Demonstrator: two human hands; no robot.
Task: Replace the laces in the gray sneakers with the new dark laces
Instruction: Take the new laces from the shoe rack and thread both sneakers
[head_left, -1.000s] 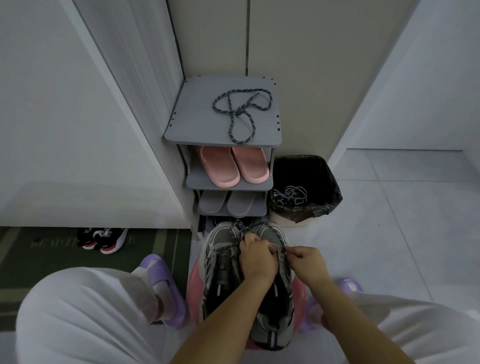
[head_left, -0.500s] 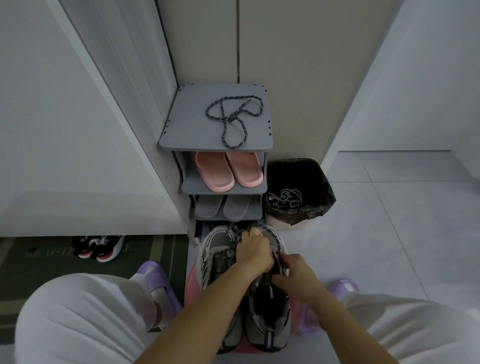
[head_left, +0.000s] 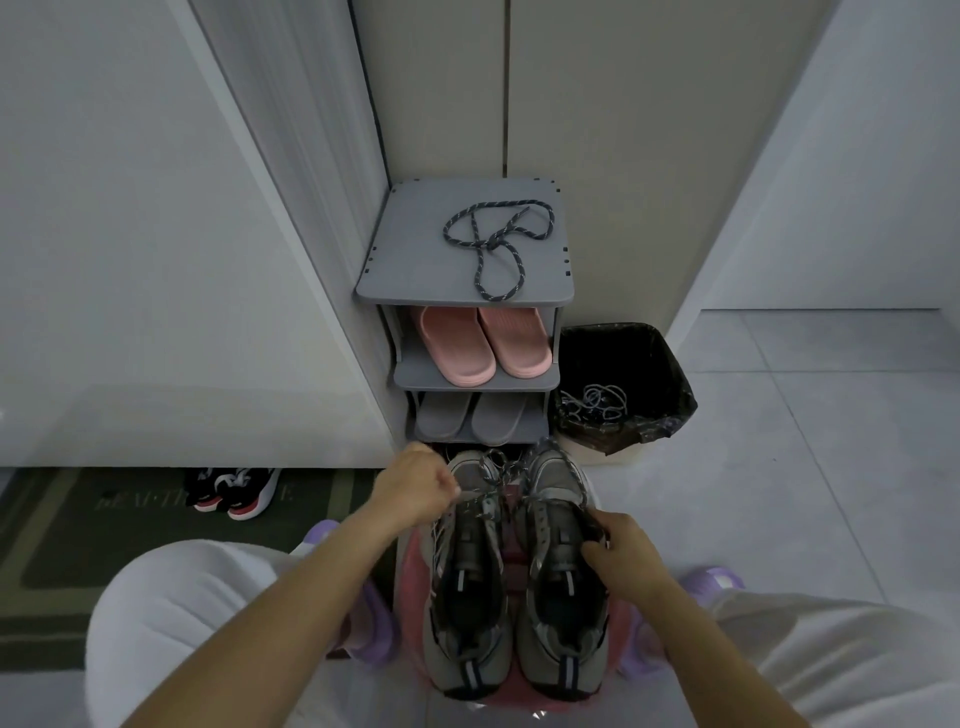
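Two gray sneakers stand side by side on a pink stool (head_left: 410, 561) between my knees, the left sneaker (head_left: 465, 587) and the right sneaker (head_left: 563, 603) with toes pointing away. My left hand (head_left: 415, 486) is curled and pinches a lace end at the left sneaker's toe end, pulled out to the left. My right hand (head_left: 621, 556) grips the right side of the right sneaker near its eyelets. A dark speckled lace (head_left: 493, 244) lies looped on top of the gray shoe rack (head_left: 410, 260).
The rack holds pink slippers (head_left: 483, 343) and gray slippers (head_left: 470, 418). A black-lined bin (head_left: 660, 374) with pale old laces (head_left: 592, 402) stands right of it. Black-red shoes (head_left: 234, 491) sit on a green mat (head_left: 62, 519) at left. White walls flank the rack.
My left hand has moved from the right sneaker's laces out to the left, drawing a lace end. My right hand shifted right onto the right sneaker's side. The view moved closer and lower.
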